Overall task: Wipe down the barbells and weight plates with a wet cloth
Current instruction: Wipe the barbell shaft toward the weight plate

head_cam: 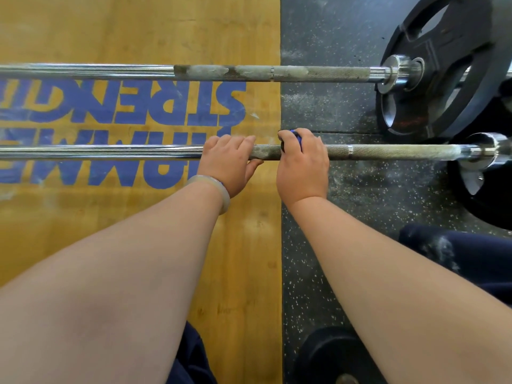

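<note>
Hidden: blue cloth [295, 135] mostly under right grip [303, 167], which clutches it round near barbell [388, 151].
Same bar: left grip [227, 159] curls round it.
Cut off: weight plate [443, 65], right edge.

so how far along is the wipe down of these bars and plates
Early, nothing looks clearly finished. In hand: the right hand grips a blue cloth around the nearer steel barbell, the left hand holding it alongside. Left: white chalk coats that bar's knurling toward its collar, the farther steel barbell is caked with chalk, and the black round weight plate looks untouched.
</note>
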### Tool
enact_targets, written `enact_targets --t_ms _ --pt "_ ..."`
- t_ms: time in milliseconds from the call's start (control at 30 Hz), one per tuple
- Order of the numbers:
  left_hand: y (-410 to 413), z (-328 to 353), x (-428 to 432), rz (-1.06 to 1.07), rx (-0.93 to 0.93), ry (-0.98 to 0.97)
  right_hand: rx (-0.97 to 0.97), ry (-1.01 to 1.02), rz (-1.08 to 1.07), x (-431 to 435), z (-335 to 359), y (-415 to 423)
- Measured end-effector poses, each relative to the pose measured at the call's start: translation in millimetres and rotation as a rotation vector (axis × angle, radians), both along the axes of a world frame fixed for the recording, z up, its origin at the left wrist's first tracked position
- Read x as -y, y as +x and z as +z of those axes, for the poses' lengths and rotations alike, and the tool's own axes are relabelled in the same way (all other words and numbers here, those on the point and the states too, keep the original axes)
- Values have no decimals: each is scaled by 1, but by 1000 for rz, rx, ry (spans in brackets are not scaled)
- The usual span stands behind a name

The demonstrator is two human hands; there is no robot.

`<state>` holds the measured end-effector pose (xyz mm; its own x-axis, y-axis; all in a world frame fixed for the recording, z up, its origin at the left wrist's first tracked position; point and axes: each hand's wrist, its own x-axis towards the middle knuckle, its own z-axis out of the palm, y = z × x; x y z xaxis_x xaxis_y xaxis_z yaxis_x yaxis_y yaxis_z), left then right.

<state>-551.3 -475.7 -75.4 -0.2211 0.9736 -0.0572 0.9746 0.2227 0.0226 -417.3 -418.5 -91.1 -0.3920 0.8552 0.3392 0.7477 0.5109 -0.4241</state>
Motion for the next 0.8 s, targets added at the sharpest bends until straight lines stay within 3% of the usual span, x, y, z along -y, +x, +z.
enact_targets --t_ms 100,300,633,800 --pt "3 2 1 22 8 -11 -15 -13 -2 6 0 -3" --pt "3 3 0 48 35 -34 47 45 195 5 -5 -1" --pt "5 4 1 51 5 -46 20 -5 124 12 -6 -1" --pt "4 3 1 43 -2 -49 49 83 123 3 -3 0"
